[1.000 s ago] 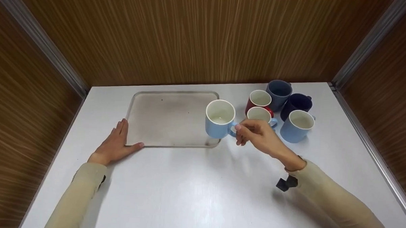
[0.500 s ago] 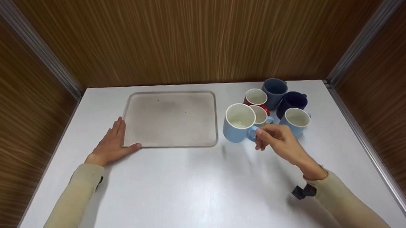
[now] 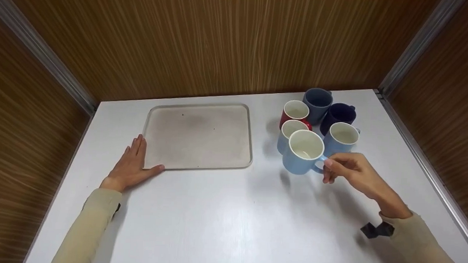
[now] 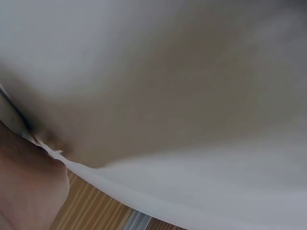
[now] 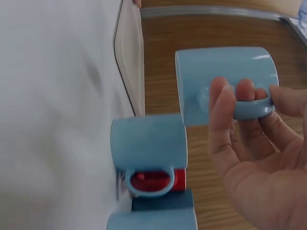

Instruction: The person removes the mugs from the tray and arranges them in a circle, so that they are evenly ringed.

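My right hand [image 3: 349, 170] grips the handle of a light blue mug [image 3: 301, 161], white inside, and holds it upright above the table. The right wrist view shows fingers [image 5: 223, 112] hooked through that handle, with the held mug [image 5: 225, 79] raised higher than the standing light blue mug [image 5: 148, 141]. In the head view it overlaps the front of the standing mug [image 3: 283, 143]. Far to the left, my left hand [image 3: 131, 163] lies flat with straight fingers, thumb spread, against the near left corner of a beige tray [image 3: 198, 146]. The left wrist view shows mostly blurred white table.
Behind and right of the held mug, a red mug [image 3: 284, 118], a grey-blue mug [image 3: 316, 105], a dark navy mug [image 3: 337, 119] and another light blue mug [image 3: 334, 144] stand close together. Wood-grain panels [image 3: 237, 46] enclose the white table [image 3: 215, 216] at the back and sides.
My right hand has carried the light blue mug rightward and a little nearer, from over the tray's right edge to the front of the mug group. My left hand stays at the tray corner.
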A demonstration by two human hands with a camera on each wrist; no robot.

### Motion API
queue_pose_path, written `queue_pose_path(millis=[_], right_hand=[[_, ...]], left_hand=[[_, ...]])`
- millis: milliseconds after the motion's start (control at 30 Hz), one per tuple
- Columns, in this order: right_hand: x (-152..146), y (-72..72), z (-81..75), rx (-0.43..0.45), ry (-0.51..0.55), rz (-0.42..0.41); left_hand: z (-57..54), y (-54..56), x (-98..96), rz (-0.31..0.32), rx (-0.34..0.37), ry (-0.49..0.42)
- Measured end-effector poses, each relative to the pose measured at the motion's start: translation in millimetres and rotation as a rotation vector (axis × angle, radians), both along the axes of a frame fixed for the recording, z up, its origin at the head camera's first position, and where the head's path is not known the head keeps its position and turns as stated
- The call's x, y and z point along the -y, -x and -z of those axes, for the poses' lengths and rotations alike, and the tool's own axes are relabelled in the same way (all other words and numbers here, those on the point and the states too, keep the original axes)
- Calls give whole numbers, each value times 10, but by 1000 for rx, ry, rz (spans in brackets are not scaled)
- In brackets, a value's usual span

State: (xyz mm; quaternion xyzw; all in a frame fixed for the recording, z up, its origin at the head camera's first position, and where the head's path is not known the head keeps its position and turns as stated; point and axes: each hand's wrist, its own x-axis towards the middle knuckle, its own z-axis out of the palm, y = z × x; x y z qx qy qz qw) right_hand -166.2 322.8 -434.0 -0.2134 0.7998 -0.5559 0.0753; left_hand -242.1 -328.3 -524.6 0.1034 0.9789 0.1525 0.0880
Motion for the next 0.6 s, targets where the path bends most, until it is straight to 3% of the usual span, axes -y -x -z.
queue_pose_path(millis=[300,600], right_hand=[[-348,-32,153,29,41,-51],[-519,13,373,156,15,40]], left_hand=[[13,6,3,4,-1,-5],[6,2,-3,9,-21,-12]])
